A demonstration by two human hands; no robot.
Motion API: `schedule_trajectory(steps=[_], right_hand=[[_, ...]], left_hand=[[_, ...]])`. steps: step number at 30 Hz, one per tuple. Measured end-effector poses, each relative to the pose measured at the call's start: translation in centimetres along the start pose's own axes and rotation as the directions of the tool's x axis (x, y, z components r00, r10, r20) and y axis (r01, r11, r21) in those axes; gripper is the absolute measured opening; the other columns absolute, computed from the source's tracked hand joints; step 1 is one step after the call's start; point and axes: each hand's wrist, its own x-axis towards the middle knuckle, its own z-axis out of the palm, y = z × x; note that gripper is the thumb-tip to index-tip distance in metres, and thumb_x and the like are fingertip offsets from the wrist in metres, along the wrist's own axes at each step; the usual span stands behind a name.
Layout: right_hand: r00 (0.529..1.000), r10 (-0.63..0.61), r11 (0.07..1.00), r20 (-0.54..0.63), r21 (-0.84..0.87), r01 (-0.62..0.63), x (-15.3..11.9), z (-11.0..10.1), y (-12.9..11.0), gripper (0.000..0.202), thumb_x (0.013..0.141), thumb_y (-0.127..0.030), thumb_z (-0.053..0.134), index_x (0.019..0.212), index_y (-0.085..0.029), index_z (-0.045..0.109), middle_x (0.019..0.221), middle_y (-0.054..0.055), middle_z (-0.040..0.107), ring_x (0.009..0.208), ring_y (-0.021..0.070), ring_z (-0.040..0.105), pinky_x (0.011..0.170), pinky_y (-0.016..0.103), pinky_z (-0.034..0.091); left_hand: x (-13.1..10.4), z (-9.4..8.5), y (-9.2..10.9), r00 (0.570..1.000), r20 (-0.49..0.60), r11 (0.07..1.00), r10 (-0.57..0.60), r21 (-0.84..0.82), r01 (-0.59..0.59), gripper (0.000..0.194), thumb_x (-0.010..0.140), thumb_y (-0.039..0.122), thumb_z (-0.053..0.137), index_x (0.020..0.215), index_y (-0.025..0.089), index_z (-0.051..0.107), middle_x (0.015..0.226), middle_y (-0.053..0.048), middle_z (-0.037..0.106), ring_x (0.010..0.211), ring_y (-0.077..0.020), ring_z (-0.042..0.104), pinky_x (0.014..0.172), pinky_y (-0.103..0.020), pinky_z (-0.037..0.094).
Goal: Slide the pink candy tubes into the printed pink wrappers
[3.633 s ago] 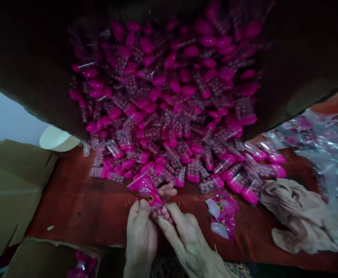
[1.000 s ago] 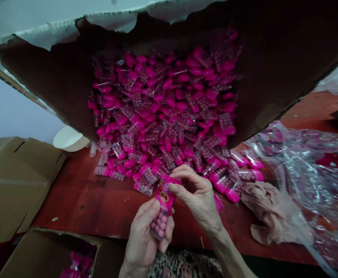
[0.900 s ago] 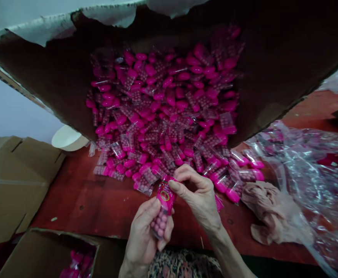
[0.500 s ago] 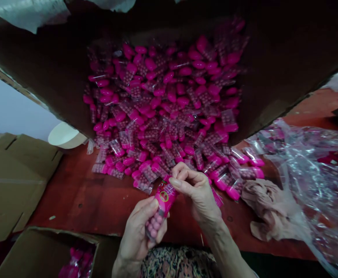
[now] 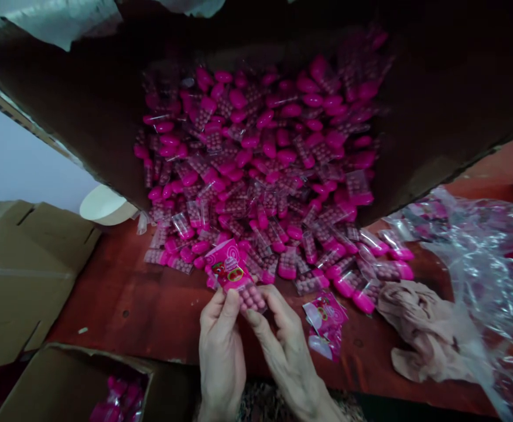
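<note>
In front of me I hold a small clear candy container full of pink balls. A printed pink sleeve with a cartoon picture covers its upper end, which points away to the left. My left hand grips it by the sleeve, thumb on top. At the clear end, the thumb and forefinger of my right hand pinch the container. To the right of that hand, several loose printed sleeves lie on the red table. Just beyond my hands spreads a large heap of pink-capped candy containers.
The heap spills from a big cardboard box lying open towards me. A crumpled beige cloth and clear plastic bags lie right. At lower left, an open carton holds pink pieces. A closed carton and white round container stand left.
My right hand has moved from the sleeve's upper end down to the container's clear end. The container now tilts left instead of right. The loose sleeves on the table have come into fuller view.
</note>
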Motion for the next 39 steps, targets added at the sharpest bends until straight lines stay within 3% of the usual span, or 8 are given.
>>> schedule_trajectory(steps=[4, 9, 18, 22, 24, 27, 31, 39], right_hand=[[0.991, 0.130, 0.985, 0.037, 0.112, -0.134, 0.3, 0.5, 0.3, 0.017, 0.088, -0.035, 0.050, 0.086, -0.020, 0.056, 0.077, 0.000, 0.058, 0.070, 0.0136, 0.054, 0.065, 0.024, 0.044], [0.935, 0.291, 0.855, 0.204, 0.383, -0.350, 0.6, 0.3, 0.6, 0.028, 0.086, -0.046, 0.051, 0.079, -0.019, 0.051, 0.063, -0.004, 0.047, 0.049, 0.0080, 0.039, 0.042, 0.019, 0.032], [0.938, 0.316, 0.852, 0.141, 0.392, -0.346, 0.5, 0.9, 0.3, 0.030, 0.083, -0.046, 0.055, 0.073, -0.018, 0.050, 0.061, -0.004, 0.043, 0.052, 0.0081, 0.036, 0.045, 0.019, 0.029], [0.912, 0.356, 0.796, 0.205, 0.445, -0.411, 0.4, 1.0, 0.3, 0.032, 0.082, -0.049, 0.055, 0.076, -0.018, 0.053, 0.059, -0.005, 0.044, 0.047, 0.0068, 0.035, 0.040, 0.017, 0.029], [0.906, 0.356, 0.779, 0.231, 0.462, -0.423, 0.4, 1.0, 0.4, 0.032, 0.082, -0.049, 0.055, 0.079, -0.017, 0.054, 0.060, -0.005, 0.044, 0.045, 0.0060, 0.034, 0.040, 0.017, 0.029], [0.907, 0.342, 0.778, 0.247, 0.466, -0.420, 0.4, 0.9, 0.5, 0.031, 0.083, -0.048, 0.054, 0.080, -0.018, 0.053, 0.059, -0.006, 0.043, 0.044, 0.0053, 0.033, 0.039, 0.016, 0.028], [0.910, 0.339, 0.794, 0.238, 0.447, -0.413, 0.5, 0.8, 0.4, 0.030, 0.084, -0.048, 0.053, 0.078, -0.019, 0.051, 0.060, -0.005, 0.043, 0.044, 0.0060, 0.034, 0.039, 0.017, 0.027], [0.909, 0.342, 0.798, 0.239, 0.436, -0.415, 0.4, 0.6, 0.6, 0.029, 0.086, -0.047, 0.051, 0.080, -0.018, 0.051, 0.058, -0.007, 0.042, 0.042, 0.0048, 0.032, 0.039, 0.016, 0.027]], left_hand=[[-0.1, -0.4, 0.2, 0.999, -0.033, 0.999, 0.031, 0.031, -0.030, 0.023, 0.065, 0.033, 0.074, 0.081, 0.016, 0.072, 0.081, -0.005, 0.072, 0.080, -0.0157, 0.065, 0.076, -0.025, 0.050], [0.3, -0.6, 0.6, 0.996, -0.057, 0.997, 0.071, 0.025, -0.070, 0.028, 0.061, 0.033, 0.077, 0.084, 0.018, 0.072, 0.085, -0.005, 0.073, 0.081, -0.0158, 0.065, 0.074, -0.024, 0.051], [1.1, -1.0, 0.2, 0.989, -0.122, 0.996, 0.084, 0.017, -0.082, 0.023, 0.050, 0.023, 0.083, 0.070, 0.016, 0.073, 0.071, -0.003, 0.073, 0.067, -0.0117, 0.065, 0.068, -0.021, 0.052], [0.8, -1.9, -0.3, 0.942, -0.177, 0.952, 0.286, 0.165, -0.258, 0.017, 0.056, 0.021, 0.079, 0.072, 0.020, 0.073, 0.071, 0.001, 0.072, 0.066, -0.0109, 0.064, 0.067, -0.020, 0.051], [0.6, -2.2, -0.2, 0.897, -0.125, 0.860, 0.425, 0.364, -0.357, 0.015, 0.061, 0.019, 0.076, 0.076, 0.022, 0.074, 0.076, 0.001, 0.073, 0.070, -0.0131, 0.064, 0.072, -0.023, 0.051], [0.4, -2.5, 0.5, 0.810, 0.080, 0.616, 0.580, 0.608, -0.501, 0.020, 0.065, 0.012, 0.072, 0.081, 0.024, 0.075, 0.079, -0.001, 0.072, 0.074, -0.0168, 0.063, 0.077, -0.028, 0.050], [0.8, -2.5, 1.3, 0.699, 0.291, 0.425, 0.654, 0.623, -0.657, 0.029, 0.064, 0.004, 0.068, 0.082, 0.026, 0.074, 0.077, -0.002, 0.072, 0.072, -0.0185, 0.063, 0.076, -0.031, 0.048], [1.8, -2.6, 1.9, 0.746, 0.332, 0.470, 0.578, 0.612, -0.636, 0.019, 0.064, 0.008, 0.069, 0.073, 0.024, 0.073, 0.066, -0.001, 0.068, 0.064, -0.0163, 0.060, 0.067, -0.026, 0.048]])
